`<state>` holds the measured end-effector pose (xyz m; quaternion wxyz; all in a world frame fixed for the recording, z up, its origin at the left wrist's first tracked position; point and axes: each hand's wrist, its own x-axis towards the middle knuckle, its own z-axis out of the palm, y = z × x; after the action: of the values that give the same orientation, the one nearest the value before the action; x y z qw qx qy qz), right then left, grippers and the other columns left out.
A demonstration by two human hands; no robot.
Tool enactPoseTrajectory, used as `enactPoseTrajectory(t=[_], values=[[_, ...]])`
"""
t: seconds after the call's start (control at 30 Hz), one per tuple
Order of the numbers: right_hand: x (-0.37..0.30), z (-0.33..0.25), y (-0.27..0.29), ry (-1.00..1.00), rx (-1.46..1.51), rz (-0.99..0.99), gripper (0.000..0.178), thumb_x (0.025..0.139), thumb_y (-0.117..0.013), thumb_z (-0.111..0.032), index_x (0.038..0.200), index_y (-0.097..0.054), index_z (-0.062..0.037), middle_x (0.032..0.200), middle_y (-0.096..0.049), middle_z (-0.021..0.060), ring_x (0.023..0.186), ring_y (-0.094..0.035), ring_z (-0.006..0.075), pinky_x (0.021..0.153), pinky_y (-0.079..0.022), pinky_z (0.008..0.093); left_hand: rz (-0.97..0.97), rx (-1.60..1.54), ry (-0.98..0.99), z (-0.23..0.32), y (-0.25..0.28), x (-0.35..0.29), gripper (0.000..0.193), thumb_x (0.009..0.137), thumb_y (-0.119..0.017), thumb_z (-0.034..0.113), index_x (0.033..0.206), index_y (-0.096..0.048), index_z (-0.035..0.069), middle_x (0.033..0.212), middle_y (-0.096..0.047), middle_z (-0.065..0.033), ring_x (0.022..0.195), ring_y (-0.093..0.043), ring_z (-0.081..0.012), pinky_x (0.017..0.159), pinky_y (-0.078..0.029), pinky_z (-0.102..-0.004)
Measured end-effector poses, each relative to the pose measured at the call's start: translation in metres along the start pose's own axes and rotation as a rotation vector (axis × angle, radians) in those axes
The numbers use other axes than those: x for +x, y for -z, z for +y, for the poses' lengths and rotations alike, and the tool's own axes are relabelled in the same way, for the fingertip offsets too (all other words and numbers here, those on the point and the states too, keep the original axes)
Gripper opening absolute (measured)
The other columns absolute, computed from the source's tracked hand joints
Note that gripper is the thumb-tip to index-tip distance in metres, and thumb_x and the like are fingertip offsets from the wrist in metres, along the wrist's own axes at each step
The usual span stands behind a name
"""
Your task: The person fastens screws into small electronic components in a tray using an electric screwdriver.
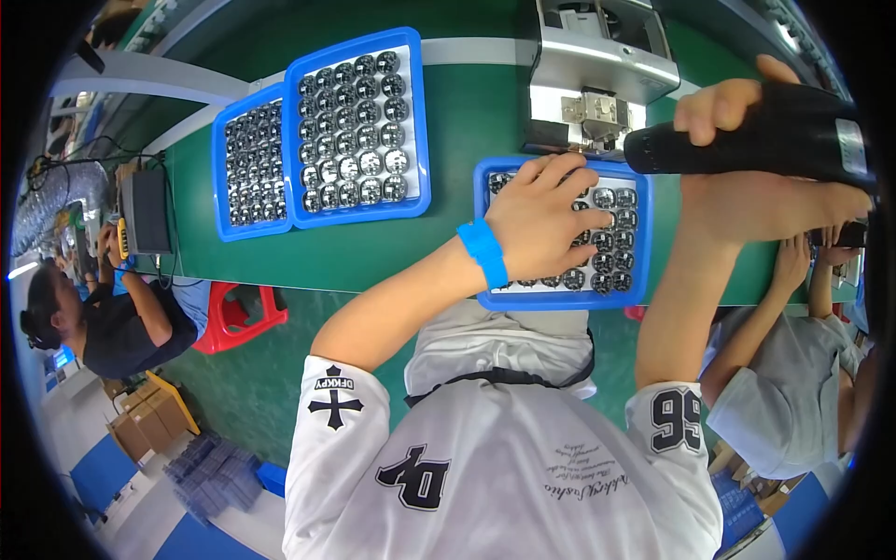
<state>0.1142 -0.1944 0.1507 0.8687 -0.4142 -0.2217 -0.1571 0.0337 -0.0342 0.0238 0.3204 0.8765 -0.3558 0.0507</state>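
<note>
Green bench top (467, 121) under factory light, blue trays of small round metal parts across it. Fingers of the left hand (541, 215) lie spread and pressed flat on the parts in the near tray (560, 301) — steadying rather than pinching. The right hand (747, 159) is wrapped tight around a black power driver (747, 140), tip toward the grey machine (597, 65). Judging by this, a part is being lined up; next, the tip must meet it squarely.
</note>
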Motion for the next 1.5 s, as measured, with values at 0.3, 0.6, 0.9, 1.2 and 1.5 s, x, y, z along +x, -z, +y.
enactPoseTrajectory(t=[0.3,0.6,0.9,1.2,1.5], values=[[0.100,-0.016,0.075,0.124,-0.252,0.268,0.043,0.096,-0.058,-0.039,0.097,-0.056,0.0043,0.083,-0.057,0.0137,0.073,-0.056,0.0287,0.082,-0.050,0.0513,-0.001,0.023,-0.006,0.003,-0.001,-0.003,0.034,0.082,-0.080,0.036,0.114,-0.078,0.026,0.132,-0.058,-0.0070,0.136,-0.046,-0.0332,0.103,-0.041,-0.0470],[0.047,-0.033,0.017,0.131,-0.207,-0.018,0.023,0.095,-0.055,-0.020,0.104,-0.058,0.0008,0.080,-0.056,0.0113,0.071,-0.056,0.0280,0.080,-0.048,0.0479,0.024,0.038,-0.014,0.002,-0.002,-0.001,0.034,0.081,-0.080,0.036,0.113,-0.078,0.026,0.132,-0.058,-0.0069,0.135,-0.046,-0.0323,0.103,-0.041,-0.0459],[0.012,0.017,0.001,-0.036,-0.366,-0.100,0.023,0.094,-0.060,0.002,0.116,-0.057,0.0076,0.075,-0.060,0.0154,0.060,-0.060,0.0256,0.059,-0.051,0.0369,0.037,0.005,0.004,0.002,-0.004,-0.002,0.034,0.079,-0.080,0.035,0.110,-0.079,0.022,0.130,-0.059,-0.0108,0.136,-0.045,-0.0342,0.115,-0.035,-0.0481],[0.004,0.029,-0.011,-0.006,-0.555,-0.061,0.015,0.090,-0.067,0.000,0.102,-0.061,0.0082,0.068,-0.061,0.0110,0.054,-0.060,0.0185,0.055,-0.049,0.0309,0.056,0.004,-0.018,0.003,-0.006,-0.003,0.033,0.079,-0.080,0.035,0.110,-0.079,0.022,0.130,-0.059,-0.0108,0.135,-0.046,-0.0342,0.115,-0.036,-0.0484],[-0.061,-0.025,0.015,-0.084,-0.420,0.010,0.032,0.094,-0.056,-0.002,0.125,-0.051,0.0064,0.076,-0.055,0.0124,0.060,-0.056,0.0233,0.063,-0.050,0.0408,0.075,0.041,-0.011,0.000,-0.007,-0.005,0.032,0.079,-0.081,0.035,0.109,-0.079,0.025,0.128,-0.060,-0.0071,0.134,-0.047,-0.0332,0.110,-0.039,-0.0478]])
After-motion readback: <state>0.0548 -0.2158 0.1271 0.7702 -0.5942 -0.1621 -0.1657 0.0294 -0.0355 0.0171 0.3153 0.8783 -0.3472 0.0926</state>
